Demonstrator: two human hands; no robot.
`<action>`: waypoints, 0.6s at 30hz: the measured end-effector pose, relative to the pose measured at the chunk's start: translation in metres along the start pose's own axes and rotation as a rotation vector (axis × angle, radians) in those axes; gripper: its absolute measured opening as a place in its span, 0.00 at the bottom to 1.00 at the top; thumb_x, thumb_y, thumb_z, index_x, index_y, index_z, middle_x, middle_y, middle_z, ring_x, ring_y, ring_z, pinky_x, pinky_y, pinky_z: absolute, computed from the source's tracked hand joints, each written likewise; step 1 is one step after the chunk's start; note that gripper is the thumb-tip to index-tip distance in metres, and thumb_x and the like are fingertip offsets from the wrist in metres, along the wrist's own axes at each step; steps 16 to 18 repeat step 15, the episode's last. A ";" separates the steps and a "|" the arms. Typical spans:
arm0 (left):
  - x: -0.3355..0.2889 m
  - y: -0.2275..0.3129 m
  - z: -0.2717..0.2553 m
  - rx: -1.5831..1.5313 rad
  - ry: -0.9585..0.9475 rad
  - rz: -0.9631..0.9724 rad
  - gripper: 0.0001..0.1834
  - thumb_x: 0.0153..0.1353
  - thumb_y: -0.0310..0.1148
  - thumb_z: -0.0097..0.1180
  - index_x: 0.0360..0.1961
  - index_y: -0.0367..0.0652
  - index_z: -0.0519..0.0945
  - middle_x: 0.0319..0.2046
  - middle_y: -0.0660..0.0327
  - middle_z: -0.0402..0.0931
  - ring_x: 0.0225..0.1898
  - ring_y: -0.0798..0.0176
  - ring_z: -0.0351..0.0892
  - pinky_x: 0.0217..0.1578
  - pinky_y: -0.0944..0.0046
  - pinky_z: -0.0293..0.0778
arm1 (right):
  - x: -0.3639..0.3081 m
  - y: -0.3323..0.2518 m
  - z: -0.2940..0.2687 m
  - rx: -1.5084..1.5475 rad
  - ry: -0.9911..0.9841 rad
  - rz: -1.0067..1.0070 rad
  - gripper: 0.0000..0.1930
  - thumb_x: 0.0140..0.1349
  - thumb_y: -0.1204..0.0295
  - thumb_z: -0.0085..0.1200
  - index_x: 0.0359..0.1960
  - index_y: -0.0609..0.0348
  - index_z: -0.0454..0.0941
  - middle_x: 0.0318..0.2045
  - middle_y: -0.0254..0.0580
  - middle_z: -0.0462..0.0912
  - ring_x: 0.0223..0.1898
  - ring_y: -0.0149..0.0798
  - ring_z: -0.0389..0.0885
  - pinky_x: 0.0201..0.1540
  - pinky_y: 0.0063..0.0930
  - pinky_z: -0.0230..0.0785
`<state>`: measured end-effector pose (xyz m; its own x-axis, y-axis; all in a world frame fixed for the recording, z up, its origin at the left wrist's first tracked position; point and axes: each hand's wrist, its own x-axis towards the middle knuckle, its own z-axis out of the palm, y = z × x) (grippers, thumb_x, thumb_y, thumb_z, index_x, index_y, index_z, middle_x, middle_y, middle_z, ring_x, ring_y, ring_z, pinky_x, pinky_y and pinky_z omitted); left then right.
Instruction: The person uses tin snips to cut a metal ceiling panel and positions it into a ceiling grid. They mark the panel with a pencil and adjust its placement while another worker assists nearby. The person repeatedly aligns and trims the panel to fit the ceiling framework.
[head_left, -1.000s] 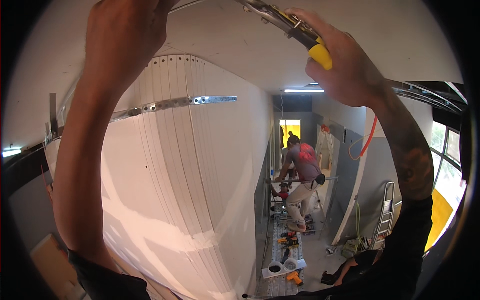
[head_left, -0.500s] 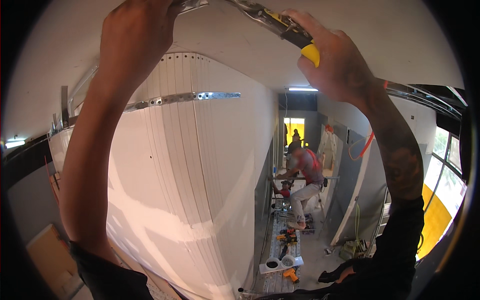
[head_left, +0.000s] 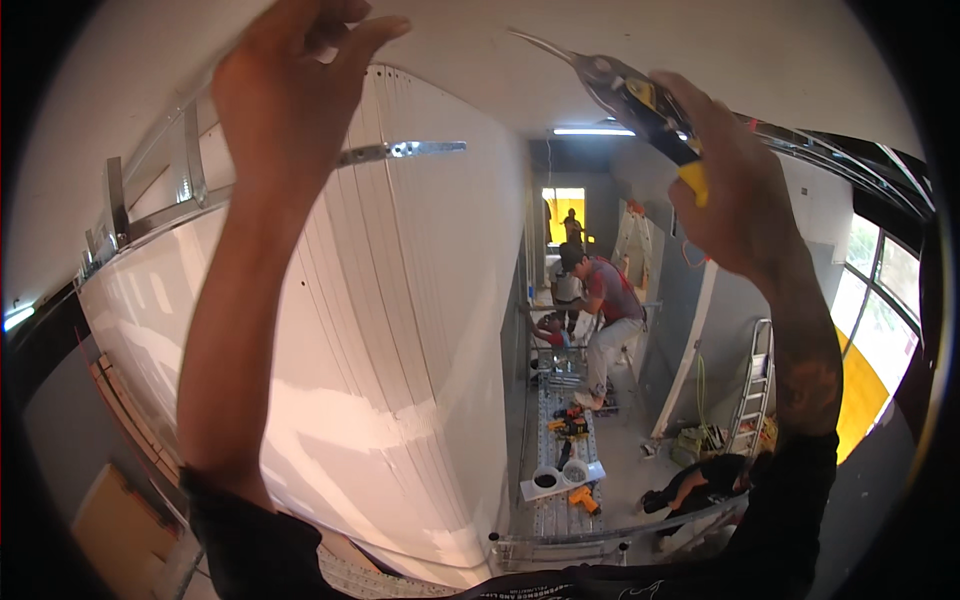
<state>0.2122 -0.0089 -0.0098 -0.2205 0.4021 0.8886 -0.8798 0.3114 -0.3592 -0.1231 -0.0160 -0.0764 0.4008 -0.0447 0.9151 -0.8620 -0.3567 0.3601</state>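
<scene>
My right hand (head_left: 735,185) is wrapped round the black and yellow handles of metal snips (head_left: 622,88). The snips' narrow jaws point up and left, just below the white ceiling (head_left: 470,50). Opposite them my left hand (head_left: 285,100) is raised, thumb stretched out and fingers loosely bent, with nothing visible in it. Its uppermost part is cut off by the frame's edge. Behind my left wrist a perforated metal strip (head_left: 430,149) juts out across the tall, curved white wall panel (head_left: 420,300).
Below stands a perforated scaffold plank (head_left: 560,515) with an orange drill (head_left: 584,498) and a white double-cup tray (head_left: 545,482). Farther off, a person (head_left: 605,310) in a red and grey top leans over a bar. A ladder (head_left: 752,385) stands at right.
My hands have moved apart. My left hand has let go of the shiny metal piece it was holding, and the snips have swung right and down. The view has shifted slightly.
</scene>
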 end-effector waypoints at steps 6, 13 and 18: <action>-0.001 0.055 0.039 -0.688 0.228 -0.555 0.15 0.56 0.35 0.72 0.40 0.38 0.86 0.29 0.61 0.83 0.28 0.69 0.81 0.32 0.72 0.77 | -0.060 -0.052 -0.042 0.186 -0.185 0.311 0.41 0.48 0.84 0.51 0.70 0.53 0.62 0.59 0.62 0.75 0.63 0.60 0.74 0.66 0.43 0.66; 0.006 0.075 0.059 -1.121 0.426 -0.790 0.14 0.59 0.30 0.69 0.41 0.30 0.85 0.28 0.61 0.81 0.24 0.74 0.74 0.24 0.75 0.73 | -0.111 -0.083 -0.087 0.214 -0.331 0.492 0.41 0.45 0.85 0.52 0.68 0.61 0.63 0.58 0.64 0.75 0.60 0.62 0.77 0.66 0.45 0.67; 0.009 0.077 0.062 -1.146 0.476 -0.777 0.14 0.59 0.31 0.68 0.41 0.30 0.85 0.29 0.61 0.82 0.23 0.74 0.74 0.24 0.75 0.73 | -0.123 -0.080 -0.100 0.205 -0.366 0.483 0.40 0.47 0.85 0.51 0.69 0.61 0.63 0.61 0.61 0.75 0.63 0.59 0.75 0.69 0.47 0.63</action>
